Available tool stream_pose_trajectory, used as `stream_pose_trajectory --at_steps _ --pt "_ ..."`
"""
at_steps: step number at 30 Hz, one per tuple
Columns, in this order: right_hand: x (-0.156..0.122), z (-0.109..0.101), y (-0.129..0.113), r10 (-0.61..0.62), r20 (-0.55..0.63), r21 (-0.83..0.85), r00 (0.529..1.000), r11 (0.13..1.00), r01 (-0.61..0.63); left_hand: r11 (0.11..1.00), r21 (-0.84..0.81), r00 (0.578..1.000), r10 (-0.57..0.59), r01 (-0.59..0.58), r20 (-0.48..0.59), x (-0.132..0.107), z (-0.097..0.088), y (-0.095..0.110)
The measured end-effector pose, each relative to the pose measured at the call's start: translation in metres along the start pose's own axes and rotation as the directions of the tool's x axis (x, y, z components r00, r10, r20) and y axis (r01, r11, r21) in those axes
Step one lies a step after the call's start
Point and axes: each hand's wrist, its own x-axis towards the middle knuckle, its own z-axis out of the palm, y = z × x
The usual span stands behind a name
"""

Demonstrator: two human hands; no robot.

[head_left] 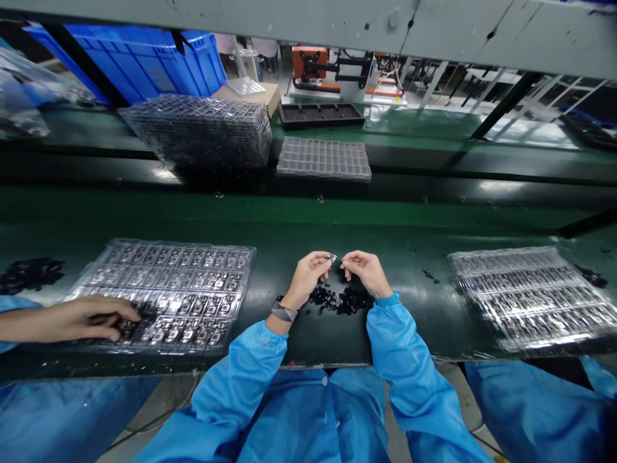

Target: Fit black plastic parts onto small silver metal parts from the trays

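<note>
My left hand (308, 276) and my right hand (367, 269) are raised close together above the green bench (409, 231), fingers pinched. Between their fingertips sits a small metal part (331, 258), held by the left hand's fingertips. The right hand's fingers are closed beside it; what they hold is too small to make out. Below my hands lies a loose pile of small black parts (340, 300). A dark band is on my left wrist. Both sleeves are blue.
A clear tray of filled pockets (193, 263) lies at left, where another person's hand (91, 318) rests on it. Another clear tray (530, 296) lies at right. Stacked trays (202, 128), an empty tray (322, 157), a black tray (321, 114) and a blue crate (144, 61) stand behind.
</note>
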Motion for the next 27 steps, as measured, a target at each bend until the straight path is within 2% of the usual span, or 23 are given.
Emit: stream_pose_trajectory --at_steps 9,14,18,23,27 --pt "-0.002 0.001 0.001 0.016 0.088 0.015 0.996 1.0 -0.018 0.996 -0.067 0.997 -0.055 0.059 0.062 -0.006 0.004 0.004" --pt "-0.001 0.0 0.001 0.003 0.097 0.001 0.995 1.0 -0.003 0.991 -0.059 0.982 -0.113 0.123 0.148 -0.005 0.002 0.005" --pt "-0.001 -0.002 0.002 0.002 0.112 -0.038 0.994 0.999 0.002 0.985 -0.061 0.975 -0.147 0.16 0.169 -0.005 0.001 0.004" --pt "-0.002 -0.004 0.003 0.008 0.129 -0.081 0.992 0.997 0.003 0.988 -0.028 0.974 -0.147 0.154 0.173 -0.003 -0.003 0.005" --pt "-0.003 -0.004 0.001 0.054 0.132 -0.052 0.99 0.998 -0.047 0.993 0.045 0.965 -0.116 0.108 0.234 -0.003 -0.008 0.007"
